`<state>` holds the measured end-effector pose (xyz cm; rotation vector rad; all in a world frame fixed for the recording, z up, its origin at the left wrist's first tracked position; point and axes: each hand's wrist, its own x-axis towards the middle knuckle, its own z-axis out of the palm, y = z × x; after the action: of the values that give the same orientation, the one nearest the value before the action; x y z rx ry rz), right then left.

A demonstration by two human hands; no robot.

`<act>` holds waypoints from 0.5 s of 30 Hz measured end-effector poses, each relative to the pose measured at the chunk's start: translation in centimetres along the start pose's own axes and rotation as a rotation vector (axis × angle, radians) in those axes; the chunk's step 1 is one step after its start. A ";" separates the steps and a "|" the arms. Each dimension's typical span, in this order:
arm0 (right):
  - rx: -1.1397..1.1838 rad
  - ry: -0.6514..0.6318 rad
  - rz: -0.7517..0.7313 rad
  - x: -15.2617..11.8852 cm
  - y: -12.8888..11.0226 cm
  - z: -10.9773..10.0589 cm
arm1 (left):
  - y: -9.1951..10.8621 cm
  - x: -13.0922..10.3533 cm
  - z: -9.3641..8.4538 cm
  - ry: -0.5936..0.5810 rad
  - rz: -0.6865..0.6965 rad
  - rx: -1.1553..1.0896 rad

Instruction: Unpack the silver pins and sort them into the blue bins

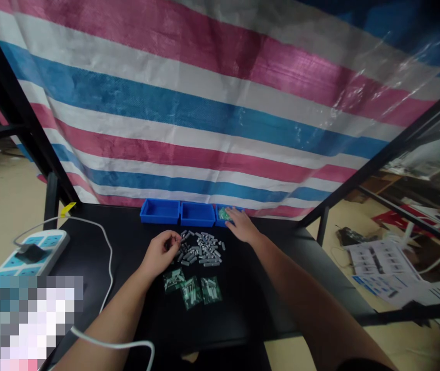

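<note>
My left hand [163, 251] rests at the left edge of a pile of small grey cylindrical pieces [206, 248], its fingers curled together; whatever they hold is hidden. My right hand [240, 224] reaches to the right-hand blue bin [220, 222], fingers stretched out over its contents. Green-tinted plastic bags [224, 213] lie inside that bin, partly covered by the fingers. Nearer to me on the black table are three clear green-tinted bags with pale pieces inside: a left bag [173, 280], a middle bag [191, 292] and a right bag [211, 290].
Two more blue bins, the left one [160, 219] and the middle one [197, 221], stand along the back of the black table [243, 314]. A power strip [36, 252] with a white cable [110, 257] lies at left. Striped sheeting [204, 123] hangs behind.
</note>
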<state>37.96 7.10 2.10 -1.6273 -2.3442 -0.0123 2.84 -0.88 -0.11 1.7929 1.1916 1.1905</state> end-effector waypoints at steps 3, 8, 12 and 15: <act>-0.065 -0.162 0.043 -0.4 -1.1 0.5 | 0.1 0.0 0.0 -0.004 0.006 -0.005; -0.053 0.007 0.046 -1.3 -4.1 -1.0 | 0.6 -0.1 -0.2 0.000 0.001 0.002; 0.131 0.131 -0.101 -4.4 -8.9 -3.8 | 0.5 0.0 -0.4 0.006 0.008 0.010; 0.368 -0.170 -0.303 -8.1 -12.2 -4.9 | 0.2 0.0 -0.4 0.007 0.013 0.013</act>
<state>30.52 -5.58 6.80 -1.1317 -2.5094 0.4817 2.54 -0.94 0.15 1.8097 1.1963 1.1999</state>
